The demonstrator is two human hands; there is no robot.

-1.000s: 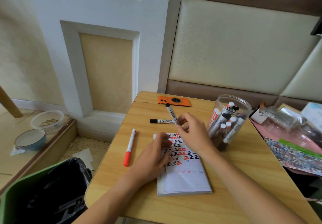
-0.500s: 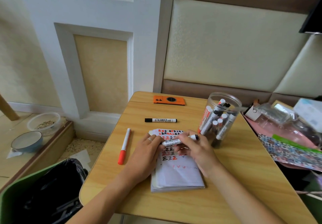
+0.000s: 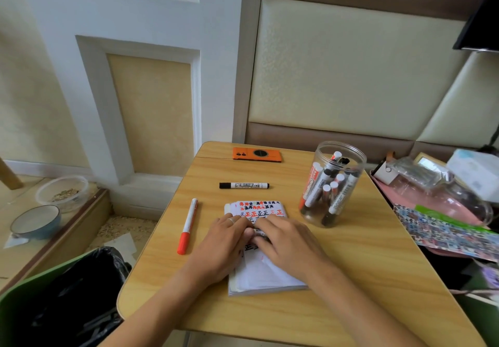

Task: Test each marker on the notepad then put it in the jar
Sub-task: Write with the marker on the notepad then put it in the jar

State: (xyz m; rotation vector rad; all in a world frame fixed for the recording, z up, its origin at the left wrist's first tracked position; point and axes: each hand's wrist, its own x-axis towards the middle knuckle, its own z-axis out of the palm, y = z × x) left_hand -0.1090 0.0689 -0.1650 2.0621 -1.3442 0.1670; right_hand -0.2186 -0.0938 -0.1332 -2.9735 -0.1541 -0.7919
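Note:
A white notepad (image 3: 259, 273) covered in red and black test marks lies on the wooden table (image 3: 351, 279). Both hands meet over its middle, gripping a white marker (image 3: 258, 231) that lies crosswise between them; only a strip of its label shows. My left hand (image 3: 224, 241) holds the marker's left end, my right hand (image 3: 286, 244) the right part. A clear plastic jar (image 3: 333, 184) with several markers inside stands to the right of the pad. A black-capped marker (image 3: 243, 185) and a red-capped pen (image 3: 187, 226) lie loose on the table.
An orange phone (image 3: 257, 154) lies at the table's far edge. Clutter of bags and a patterned sheet (image 3: 442, 228) sits to the right. A green bin with a black liner (image 3: 62, 300) stands at lower left; bowls (image 3: 36, 222) rest on a low ledge.
My right hand brought the marker down from upright above the pad. Both hands now close round it low over the page, covering most of it.

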